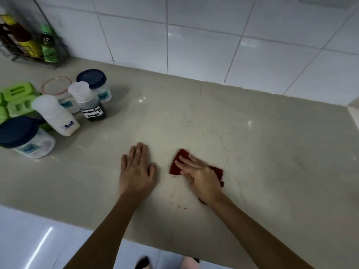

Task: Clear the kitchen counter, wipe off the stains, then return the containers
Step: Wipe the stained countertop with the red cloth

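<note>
At the left of the frame, a white bottle (56, 115) lying tilted on the bench carries the handwritten word "Salt" in blue on a white label near its base. Just to its right, a small dark bottle (88, 102) with a white cap bears a white label with black handwriting that reads "Seasoning sauce". The blue labels on the jar (29, 140) with a dark blue lid at lower left, on the jar (96, 86) with a dark blue lid further up, and on the clear tub (60, 94) with a red-rimmed lid are too blurred to read.
</note>
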Tool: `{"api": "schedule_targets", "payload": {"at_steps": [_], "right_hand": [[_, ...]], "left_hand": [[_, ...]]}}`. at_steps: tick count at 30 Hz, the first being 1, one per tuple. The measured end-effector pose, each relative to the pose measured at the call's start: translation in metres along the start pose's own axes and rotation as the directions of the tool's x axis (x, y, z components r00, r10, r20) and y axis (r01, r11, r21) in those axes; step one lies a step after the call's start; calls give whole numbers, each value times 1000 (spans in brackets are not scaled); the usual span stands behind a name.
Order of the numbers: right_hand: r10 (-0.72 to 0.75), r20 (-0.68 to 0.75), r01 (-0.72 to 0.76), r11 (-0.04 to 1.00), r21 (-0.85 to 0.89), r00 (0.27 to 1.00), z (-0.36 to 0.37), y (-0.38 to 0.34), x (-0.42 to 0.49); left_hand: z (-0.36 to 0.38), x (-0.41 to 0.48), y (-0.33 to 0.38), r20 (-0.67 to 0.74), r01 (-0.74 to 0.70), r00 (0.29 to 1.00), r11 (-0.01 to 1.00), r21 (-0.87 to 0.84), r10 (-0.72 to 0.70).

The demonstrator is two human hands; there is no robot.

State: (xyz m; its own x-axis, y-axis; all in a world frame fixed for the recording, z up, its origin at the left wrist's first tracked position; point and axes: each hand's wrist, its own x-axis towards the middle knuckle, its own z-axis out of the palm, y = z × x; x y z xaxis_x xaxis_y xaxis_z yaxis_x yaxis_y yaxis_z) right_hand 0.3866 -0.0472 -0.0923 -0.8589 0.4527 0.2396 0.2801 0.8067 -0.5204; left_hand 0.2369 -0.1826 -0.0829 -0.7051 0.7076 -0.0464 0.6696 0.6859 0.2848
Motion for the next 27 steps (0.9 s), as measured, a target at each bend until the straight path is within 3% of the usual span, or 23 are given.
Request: {"api": "schedule_targets", "payload": {"at_steps": [8,11,19,27], "right_hand": [[295,-83,-296,955,2,952,-12,88,160],[343,-137,-352,935,-47,929,-7,90,176],[32,78,-32,999,-9,996,17,-1,61],[-177,58,179,984,-21,982,10,-49,-92]], "left_hand": [[4,1,-6,-26,-35,999,999,4,35],[4,-9,-9,-44,-51,998,999,-17,50],[2,-32,-17,-38,-29,999,999,-42,27],[1,-29,-18,-15,-3,1000,999,-45,2]]}}
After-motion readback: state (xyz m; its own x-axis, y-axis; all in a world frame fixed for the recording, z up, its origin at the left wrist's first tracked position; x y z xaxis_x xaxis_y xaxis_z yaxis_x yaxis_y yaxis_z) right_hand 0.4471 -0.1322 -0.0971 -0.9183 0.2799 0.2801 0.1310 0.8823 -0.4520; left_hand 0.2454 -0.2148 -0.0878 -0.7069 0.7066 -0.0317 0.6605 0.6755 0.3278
